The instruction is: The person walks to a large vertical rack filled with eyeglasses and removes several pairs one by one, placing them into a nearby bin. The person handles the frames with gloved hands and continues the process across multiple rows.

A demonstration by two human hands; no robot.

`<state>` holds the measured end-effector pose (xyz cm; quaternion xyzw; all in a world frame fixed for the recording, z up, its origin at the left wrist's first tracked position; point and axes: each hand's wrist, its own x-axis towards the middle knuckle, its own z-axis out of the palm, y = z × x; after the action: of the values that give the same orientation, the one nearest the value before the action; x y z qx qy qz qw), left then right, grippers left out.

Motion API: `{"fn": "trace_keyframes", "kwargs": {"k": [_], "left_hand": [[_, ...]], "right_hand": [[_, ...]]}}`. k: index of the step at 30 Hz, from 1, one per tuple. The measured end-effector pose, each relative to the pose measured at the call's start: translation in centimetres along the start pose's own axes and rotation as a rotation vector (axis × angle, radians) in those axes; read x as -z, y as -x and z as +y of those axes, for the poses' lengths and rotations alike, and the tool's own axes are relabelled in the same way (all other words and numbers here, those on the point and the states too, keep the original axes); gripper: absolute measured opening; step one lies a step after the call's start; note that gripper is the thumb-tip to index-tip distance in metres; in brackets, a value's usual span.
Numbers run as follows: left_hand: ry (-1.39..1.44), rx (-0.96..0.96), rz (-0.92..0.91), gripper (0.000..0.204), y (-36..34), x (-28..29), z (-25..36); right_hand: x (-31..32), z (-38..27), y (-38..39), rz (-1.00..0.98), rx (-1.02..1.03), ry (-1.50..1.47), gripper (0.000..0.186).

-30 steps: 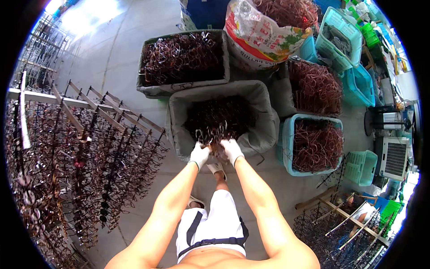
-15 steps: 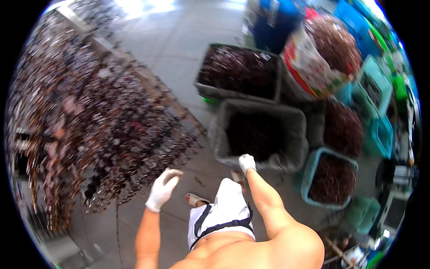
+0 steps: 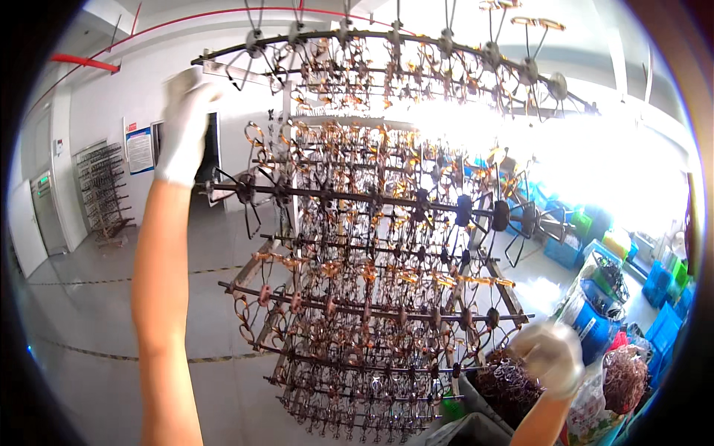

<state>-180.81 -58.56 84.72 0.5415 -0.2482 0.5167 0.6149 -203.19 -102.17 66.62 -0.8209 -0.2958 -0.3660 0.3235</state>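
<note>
A tall rack of several dark rods [image 3: 327,195] rises before me, each rod carrying round knobs and bent wire arms. Amber and dark loops that look like eyeglass frames [image 3: 416,276] hang from them. My left hand [image 3: 186,123], in a white glove, is raised by the left end of the top rod [image 3: 461,48]; motion smears its fingers, so whether it touches the rod is unclear. Low on the right, my right hand [image 3: 549,358], also gloved and blurred, is near the right ends of the lower rods. Its grip cannot be made out.
Bins of dark tangled pieces [image 3: 509,386] stand below my right hand, beside a sack of reddish strands [image 3: 625,379] and a blue drum [image 3: 593,331]. Another loaded rack [image 3: 104,186] stands by the left wall. Strong glare washes out the right background.
My view has swung up from the floor and bins to the rack. Both hands have risen and moved apart, the left one higher.
</note>
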Motion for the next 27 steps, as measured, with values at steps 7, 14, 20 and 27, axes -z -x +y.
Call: {"fn": "trace_keyframes", "kwargs": {"k": [7, 14, 20, 27], "left_hand": [[0.428, 0.205, -0.402, 0.029, -5.6, -3.3, -2.9], [0.325, 0.221, 0.028, 0.05, -11.2, -4.1, -0.8], [0.34, 0.312, -0.225, 0.045, -13.7, -5.5, 4.5], [0.646, 0.264, -0.26, 0.047, -8.3, -5.3, 3.7]], "right_hand": [[9.2, 0.4, -11.7, 0.584, 0.089, 0.392, 0.02], [14.6, 0.5, -25.4, 0.795, -0.171, -0.169, 0.066], [12.9, -0.8, -33.4, 0.682, -0.171, -0.317, 0.052], [8.6, 0.0, -31.2, 0.94, 0.108, -0.734, 0.029]]}}
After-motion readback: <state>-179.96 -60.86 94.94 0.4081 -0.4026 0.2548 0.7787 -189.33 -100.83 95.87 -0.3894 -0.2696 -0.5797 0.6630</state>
